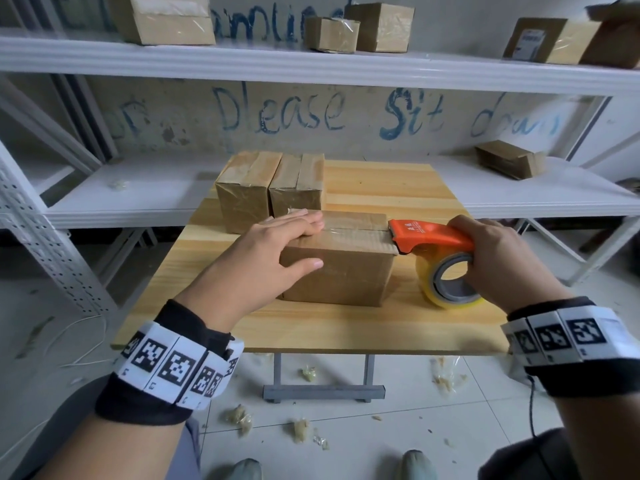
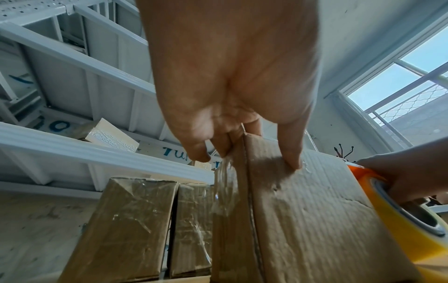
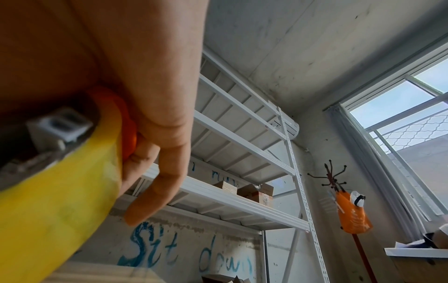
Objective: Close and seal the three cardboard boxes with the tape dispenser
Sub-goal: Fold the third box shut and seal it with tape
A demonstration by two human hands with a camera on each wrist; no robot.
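Note:
A closed cardboard box (image 1: pixel 346 271) sits mid-table with clear tape running along its top seam. My left hand (image 1: pixel 277 247) lies flat on its left end, fingers straight, thumb against the near side; the left wrist view shows the fingers (image 2: pixel 289 151) pressing the box (image 2: pixel 315 220). My right hand (image 1: pixel 498 258) grips the orange tape dispenser (image 1: pixel 429 235) with its yellowish roll (image 1: pixel 446 282), the cutter resting at the box's right top edge. The right wrist view shows this roll (image 3: pixel 53 210). Two taped boxes (image 1: pixel 270 192) stand side by side behind.
The wooden table (image 1: pixel 381 327) stands before white shelving (image 1: pixel 311 67) carrying more boxes. Flattened cardboard (image 1: pixel 509 159) lies on the lower shelf at right. Crumpled tape scraps (image 1: pixel 239 415) litter the tiled floor.

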